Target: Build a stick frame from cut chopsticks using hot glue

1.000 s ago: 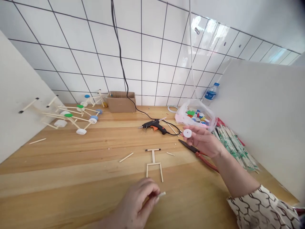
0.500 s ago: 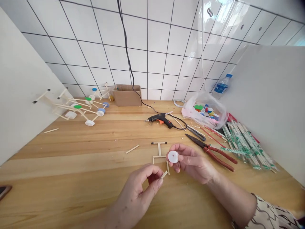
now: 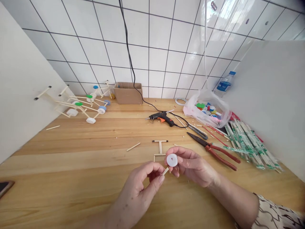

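At the lower centre of the frame, the left hand (image 3: 143, 187) pinches one short stick (image 3: 166, 171), its long axis slanting up and right toward one white cap (image 3: 172, 160), which the right hand (image 3: 197, 167) grips; whether they touch cannot be told. Beyond lie one stick frame (image 3: 160, 147), one glue gun (image 3: 168, 120) and, at right, one pair of pliers (image 3: 214, 150).

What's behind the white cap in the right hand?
Beyond the cap and right hand, a stick frame lies on the table: its T-shaped top and part of a crossbar show. Whatever lies directly behind the cap and hand is covered.
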A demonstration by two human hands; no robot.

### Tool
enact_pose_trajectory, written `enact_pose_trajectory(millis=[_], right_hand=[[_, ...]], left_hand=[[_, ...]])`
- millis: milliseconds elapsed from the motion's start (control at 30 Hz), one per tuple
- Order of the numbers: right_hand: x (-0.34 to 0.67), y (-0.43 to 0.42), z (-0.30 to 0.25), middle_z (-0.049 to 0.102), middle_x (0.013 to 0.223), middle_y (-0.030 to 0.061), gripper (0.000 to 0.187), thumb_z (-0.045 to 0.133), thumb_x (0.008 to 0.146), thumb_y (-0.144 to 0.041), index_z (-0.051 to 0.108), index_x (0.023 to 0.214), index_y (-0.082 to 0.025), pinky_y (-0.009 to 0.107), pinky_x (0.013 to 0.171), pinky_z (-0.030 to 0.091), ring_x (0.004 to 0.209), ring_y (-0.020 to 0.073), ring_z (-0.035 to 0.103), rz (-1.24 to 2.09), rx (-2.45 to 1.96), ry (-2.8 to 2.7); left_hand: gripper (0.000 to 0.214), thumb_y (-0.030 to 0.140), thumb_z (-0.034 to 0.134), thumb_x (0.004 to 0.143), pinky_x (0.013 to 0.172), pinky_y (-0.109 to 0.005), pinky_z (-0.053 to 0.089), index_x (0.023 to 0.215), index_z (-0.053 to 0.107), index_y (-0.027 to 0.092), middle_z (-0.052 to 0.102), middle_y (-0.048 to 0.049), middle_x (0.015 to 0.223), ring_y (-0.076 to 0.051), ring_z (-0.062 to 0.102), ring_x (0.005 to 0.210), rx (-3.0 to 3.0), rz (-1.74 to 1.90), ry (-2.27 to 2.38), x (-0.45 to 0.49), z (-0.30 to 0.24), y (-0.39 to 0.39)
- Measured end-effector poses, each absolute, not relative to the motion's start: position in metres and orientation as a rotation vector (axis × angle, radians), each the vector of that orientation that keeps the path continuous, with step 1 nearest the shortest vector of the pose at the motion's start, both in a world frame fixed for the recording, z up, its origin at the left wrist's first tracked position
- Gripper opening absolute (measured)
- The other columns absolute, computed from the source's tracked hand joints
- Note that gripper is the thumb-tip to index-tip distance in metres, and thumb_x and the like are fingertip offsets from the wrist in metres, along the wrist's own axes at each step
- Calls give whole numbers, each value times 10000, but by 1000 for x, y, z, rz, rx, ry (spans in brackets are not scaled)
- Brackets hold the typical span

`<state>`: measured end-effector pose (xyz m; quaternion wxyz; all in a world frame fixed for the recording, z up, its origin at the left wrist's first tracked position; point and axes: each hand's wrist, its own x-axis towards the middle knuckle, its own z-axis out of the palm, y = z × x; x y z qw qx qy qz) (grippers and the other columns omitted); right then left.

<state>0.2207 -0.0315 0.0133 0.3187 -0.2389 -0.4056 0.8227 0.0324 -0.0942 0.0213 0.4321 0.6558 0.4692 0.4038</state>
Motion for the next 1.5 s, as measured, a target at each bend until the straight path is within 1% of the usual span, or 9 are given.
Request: enact_pose_trajectory(millis=[367,500,633,700,867,1200,1300,1400,1500], right_hand=[[220,-33,11,663,834,62,286,738,756,-265,632,987,-135,211,566,463,725,139,633,2173,-630,-1097],[221,-33,12,653,820,48,282,740,752,-266,650,986,-136,206,559,463,701,129,629,2179,-645,-1083],[221,-33,12,649,817,43,279,727,769,-289,662,1001,-148,204,569,455,696,115,609,2167,-654,-1132],[221,-35,11,646,821,42,282,711,787,-306,664,1020,-154,211,583,453,695,109,594,2132,-645,-1198],[219,-39,11,624,827,28,310,679,813,-352,653,1069,-180,229,612,453,700,102,547,2036,-646,-1384],[220,-45,11,598,830,2,273,661,832,-318,661,1089,-226,199,635,433,692,77,503,1946,-690,-1525],[221,-47,11,603,849,2,251,660,835,-284,670,1079,-231,201,668,431,718,78,514,1890,-685,-1563],[220,-49,10,608,881,11,241,657,836,-267,677,1076,-244,234,731,448,783,102,545,1813,-673,-1604],[218,-51,8,617,853,14,241,662,829,-247,685,1068,-255,243,708,457,760,110,552,1692,-675,-1660]], left_hand=[[169,297,478,867,600,-196,432,808,603,199,614,10,732,-133,545,697,1550,964,1195,30,16,-93],[179,302,478,862,563,-191,422,785,602,198,599,9,706,-134,542,685,1575,978,1225,31,17,-94],[185,275,472,867,601,-198,435,770,607,195,611,11,699,-129,554,674,1629,1011,1234,32,19,-93],[182,258,473,868,622,-198,438,759,604,193,606,16,690,-123,554,662,1661,1040,1247,32,19,-92],[166,218,485,870,591,-181,424,743,589,196,590,36,662,-103,535,616,1701,1081,1248,33,18,-93],[155,196,498,874,586,-186,411,740,576,200,575,36,668,-98,526,613,1765,1079,1267,32,8,-97],[168,206,483,879,561,-197,398,733,566,195,557,31,653,-104,515,594,1788,1060,1284,32,7,-98],[182,201,472,875,536,-208,380,711,550,192,527,29,621,-110,493,561,1837,1050,1300,32,6,-99],[186,185,458,877,527,-215,366,708,536,193,508,28,608,-113,477,545,1895,1057,1310,31,6,-100]])
